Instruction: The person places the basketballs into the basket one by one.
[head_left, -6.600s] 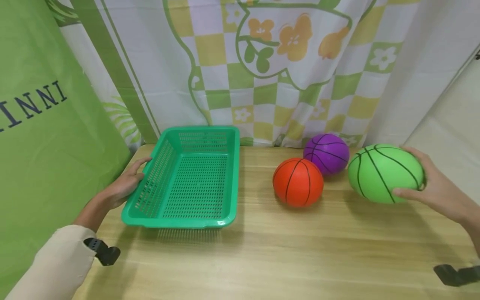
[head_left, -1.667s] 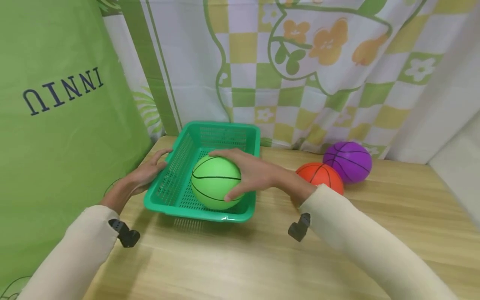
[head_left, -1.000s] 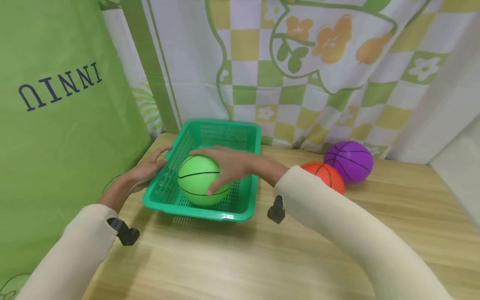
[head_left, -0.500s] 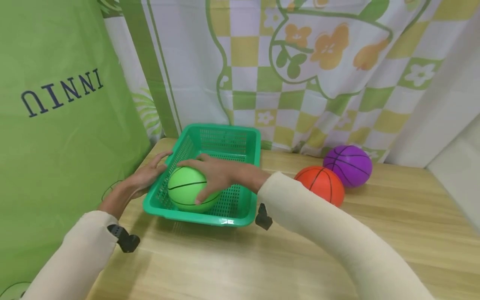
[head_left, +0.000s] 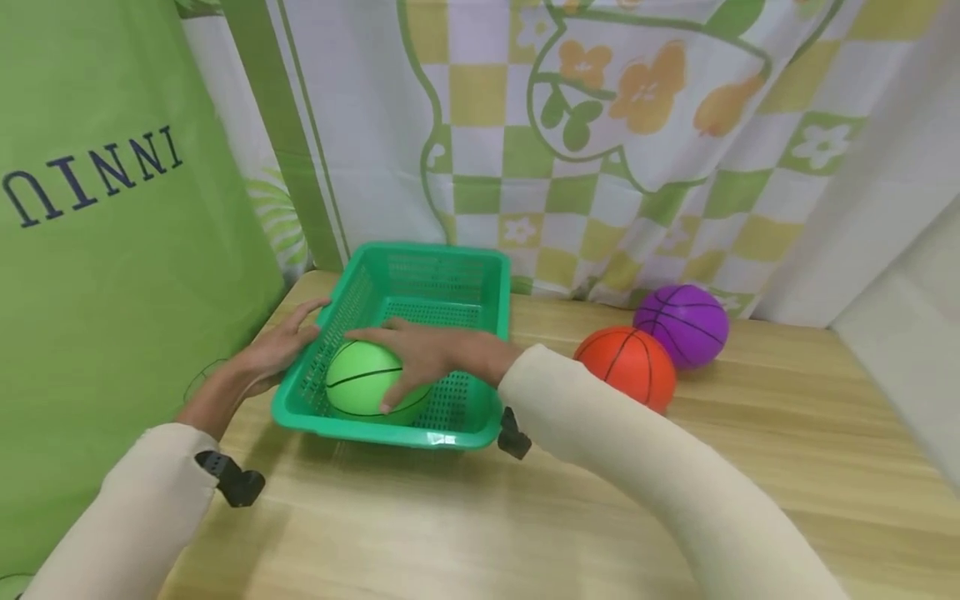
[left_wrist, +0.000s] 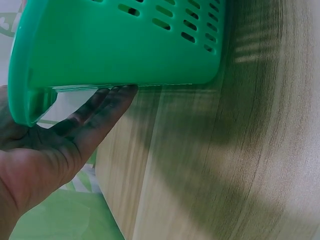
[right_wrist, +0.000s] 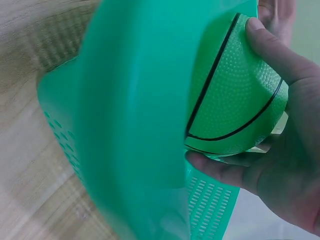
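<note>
A green toy basketball (head_left: 363, 379) sits low in the near left part of the green plastic basket (head_left: 491, 350). My right hand (head_left: 420, 354) holds it from its right side, fingers over the top and thumb on the near side. The right wrist view shows this grip on the ball (right_wrist: 240, 90) behind the basket's rim. My left hand (head_left: 277, 350) touches the basket's left rim from outside. In the left wrist view its fingers (left_wrist: 102, 117) lie straight along the outer wall, below the rim; the thumb is mostly hidden there.
A red basketball (head_left: 630, 367) and a purple basketball (head_left: 682, 325) lie side by side on the wooden table (head_left: 465, 517), right of the basket. A patterned curtain (head_left: 480, 192) hangs behind, and green fabric (head_left: 112, 292) stands on the left.
My right hand has carried the green basketball from the table's right side into the basket, then leftward and lower inside it. My left hand has stayed at the basket's left rim.
</note>
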